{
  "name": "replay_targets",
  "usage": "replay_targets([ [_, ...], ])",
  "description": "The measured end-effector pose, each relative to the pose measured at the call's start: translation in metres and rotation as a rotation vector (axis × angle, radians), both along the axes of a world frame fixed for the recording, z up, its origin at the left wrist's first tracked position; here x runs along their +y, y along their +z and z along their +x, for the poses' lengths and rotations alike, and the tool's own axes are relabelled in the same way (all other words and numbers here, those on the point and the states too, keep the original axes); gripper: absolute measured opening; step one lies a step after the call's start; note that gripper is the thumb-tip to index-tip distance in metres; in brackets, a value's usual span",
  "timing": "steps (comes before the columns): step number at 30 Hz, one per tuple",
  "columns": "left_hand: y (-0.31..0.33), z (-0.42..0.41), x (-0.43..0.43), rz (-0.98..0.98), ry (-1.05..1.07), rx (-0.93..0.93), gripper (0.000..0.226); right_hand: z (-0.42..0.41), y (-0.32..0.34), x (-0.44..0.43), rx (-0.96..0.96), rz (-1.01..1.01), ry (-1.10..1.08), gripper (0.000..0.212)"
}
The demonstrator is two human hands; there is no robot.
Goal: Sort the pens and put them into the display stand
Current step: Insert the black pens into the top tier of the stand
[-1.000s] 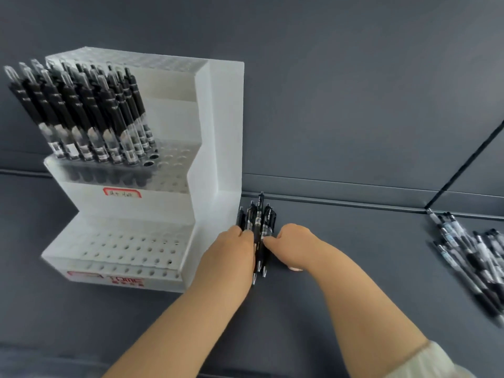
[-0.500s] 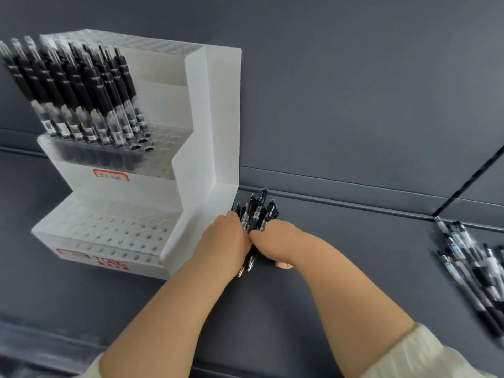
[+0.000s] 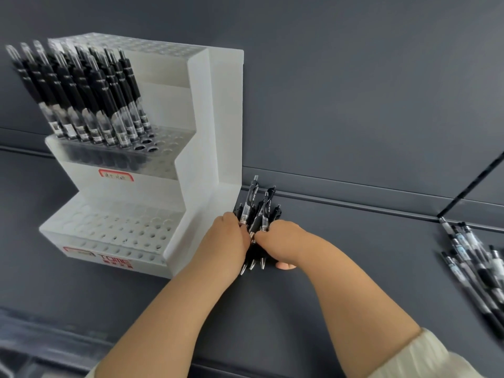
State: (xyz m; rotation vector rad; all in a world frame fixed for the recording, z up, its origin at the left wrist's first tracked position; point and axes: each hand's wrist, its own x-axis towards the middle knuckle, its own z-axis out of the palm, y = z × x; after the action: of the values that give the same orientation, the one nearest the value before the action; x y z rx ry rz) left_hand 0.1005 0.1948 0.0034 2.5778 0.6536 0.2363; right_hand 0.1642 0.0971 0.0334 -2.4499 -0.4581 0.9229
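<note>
So on the dark grey tabletop (image 3: 354, 282) the white stepped display stand (image 3: 218, 126) sits at the left with a row of black pens (image 3: 90, 99) standing in its middle tier, clicker ends up and leaning left, and a loose pile of pens (image 3: 474, 257) lies way off at the right edge. Just right of the stand's base, the left hand (image 3: 226, 241) and right hand (image 3: 281, 241) each keep a closed grip on a bundle of pens (image 3: 259, 211), one from either side. Its long axis runs near to far, tips pointing near, clickers far.

The dark grey shelf (image 3: 381, 241) carries the white display stand (image 3: 207, 159) at left and loose pens (image 3: 481, 271) at right.
</note>
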Motion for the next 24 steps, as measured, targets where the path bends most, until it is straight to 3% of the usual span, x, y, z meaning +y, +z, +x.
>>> replay_targets([
  [5,0.001,-0.021,-0.002,-0.087,-0.026,-0.222,0.010,0.004,-0.003,-0.008,0.103,0.114,-0.111,0.019],
  [10,0.020,-0.035,0.001,-0.101,-0.024,-0.362,0.024,-0.001,-0.003,-0.021,-0.029,0.239,-0.141,0.013],
  [17,0.049,-0.045,0.008,-0.171,-0.081,-0.500,0.017,-0.015,0.033,-0.024,-0.206,0.498,-0.290,0.016],
  [20,0.063,-0.047,0.019,-0.185,-0.127,-0.550,0.018,-0.023,0.053,-0.017,-0.249,0.644,-0.339,0.004],
  [24,0.078,-0.056,0.042,-0.214,-0.179,-0.541,0.017,-0.038,0.077,0.004,-0.305,0.767,-0.327,0.031],
])
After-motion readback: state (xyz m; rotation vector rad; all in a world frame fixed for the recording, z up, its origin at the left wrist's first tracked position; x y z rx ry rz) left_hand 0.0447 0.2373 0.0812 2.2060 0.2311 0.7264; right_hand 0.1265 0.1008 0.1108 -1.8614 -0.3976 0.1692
